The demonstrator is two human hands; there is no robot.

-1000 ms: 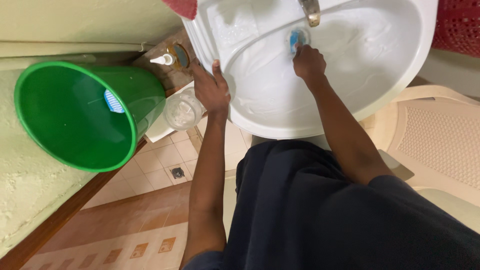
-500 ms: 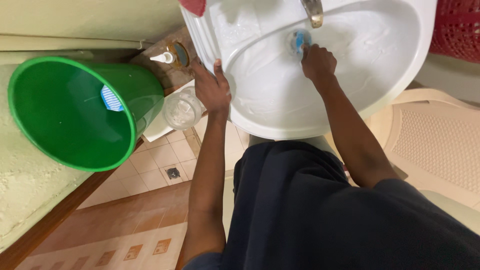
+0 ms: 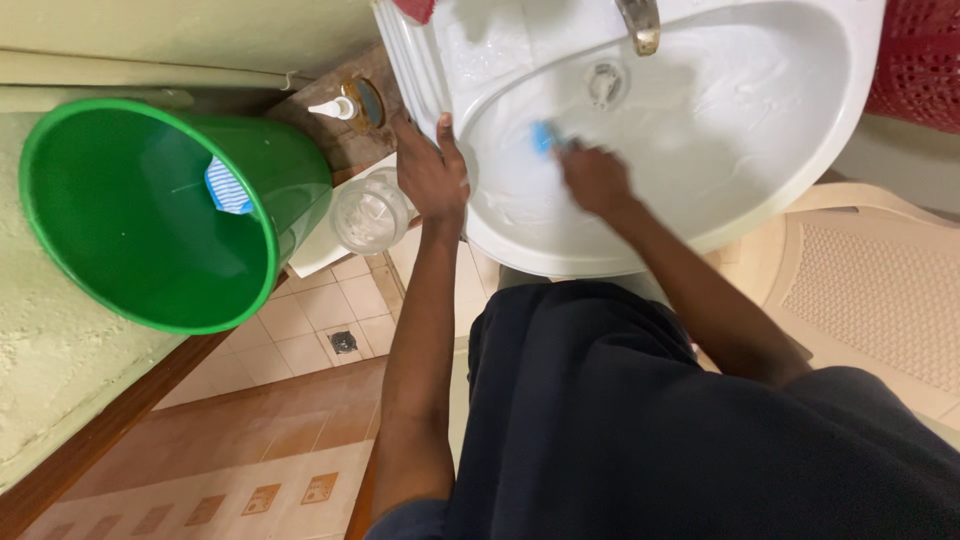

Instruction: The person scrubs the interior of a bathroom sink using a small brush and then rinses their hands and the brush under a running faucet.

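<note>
Right hand slid from drain toward left wall — fingers gripping small blue sponge; left hand clasps soapy sink rim.

— Where are the hands?
— The left hand grips the rim of the white sink. The right hand, blurred, presses a blue scrubber against the soapy basin wall, below and left of the drain.
— And around it?
— A green bucket stands left of the sink, a clear jar just beside it, a beige plastic chair at right
</note>
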